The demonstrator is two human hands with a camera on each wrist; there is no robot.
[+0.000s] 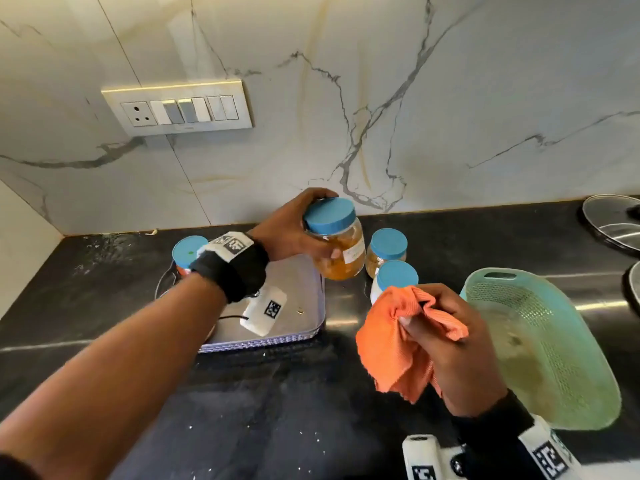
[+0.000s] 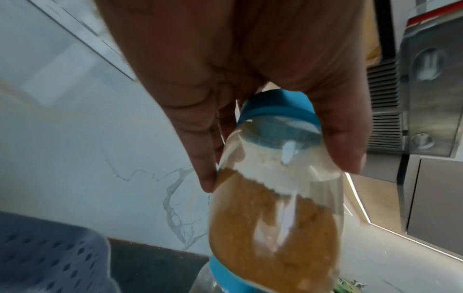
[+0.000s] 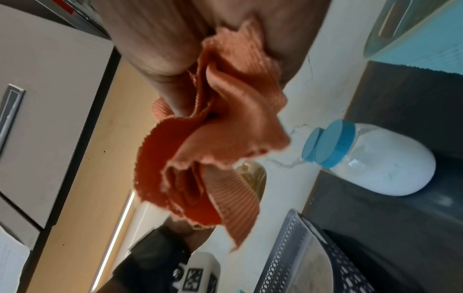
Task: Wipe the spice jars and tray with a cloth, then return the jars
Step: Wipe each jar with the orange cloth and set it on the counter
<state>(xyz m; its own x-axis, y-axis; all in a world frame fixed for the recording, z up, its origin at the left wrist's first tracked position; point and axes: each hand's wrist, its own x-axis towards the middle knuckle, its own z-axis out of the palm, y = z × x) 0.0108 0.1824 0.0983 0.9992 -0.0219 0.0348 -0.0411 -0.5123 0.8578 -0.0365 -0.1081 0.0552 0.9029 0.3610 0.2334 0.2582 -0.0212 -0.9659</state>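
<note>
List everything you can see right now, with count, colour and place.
Held jar: 1, blue lid, orange-brown powder, in left hand above tray's right edge.
Jars on counter: 2, blue lids, right of tray; nearer one holds white powder.
Jar on tray: 1, blue lid, far-left corner.
Tray: 1, pale lilac, on black counter.
Cloth: 1, orange, bunched in right hand.
Basket: 1, pale green, right side of counter.
Pot lid: 1, metal, far right.
Switch panel: 1, white, on marble wall.
Left hand: grips held jar.
Right hand: holds cloth.
</note>
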